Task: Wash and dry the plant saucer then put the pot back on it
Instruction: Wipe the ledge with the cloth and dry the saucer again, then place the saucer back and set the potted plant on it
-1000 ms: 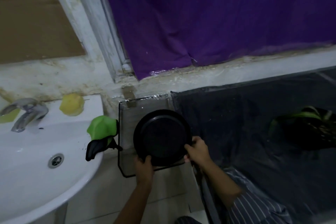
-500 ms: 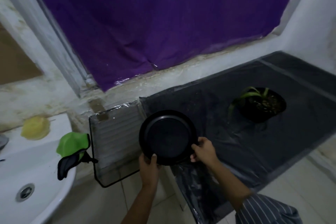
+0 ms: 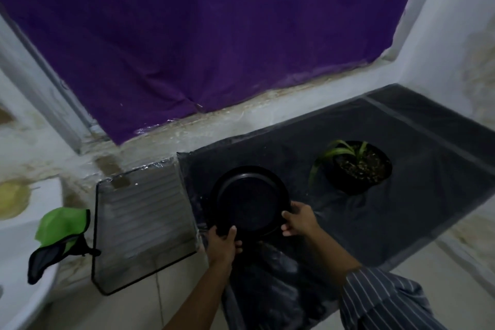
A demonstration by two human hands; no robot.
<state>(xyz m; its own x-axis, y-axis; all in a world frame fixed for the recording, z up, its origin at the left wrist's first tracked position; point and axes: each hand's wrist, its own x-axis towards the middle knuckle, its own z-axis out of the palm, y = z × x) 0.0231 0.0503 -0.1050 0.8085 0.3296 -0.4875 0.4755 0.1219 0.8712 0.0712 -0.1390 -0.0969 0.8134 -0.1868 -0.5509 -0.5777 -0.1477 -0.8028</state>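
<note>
A round black plant saucer (image 3: 250, 201) is held over the left end of a dark counter (image 3: 417, 195), tilted a little toward me. My left hand (image 3: 223, 242) grips its near rim from below. My right hand (image 3: 300, 218) pinches its right rim. To the right, apart from the saucer, a black pot (image 3: 359, 169) with soil and a few green leaves stands on the counter.
A wire rack (image 3: 142, 225) leans against the wall left of the counter. A green and black cloth (image 3: 60, 236) hangs over the rim of a white washbasin (image 3: 24, 270); a yellow sponge (image 3: 12, 197) lies on it. A purple curtain (image 3: 214, 35) hangs behind.
The saucer has moved right, from in front of the rack to over the counter's left end, in both hands. My view turned right; the tap and drain left the frame.
</note>
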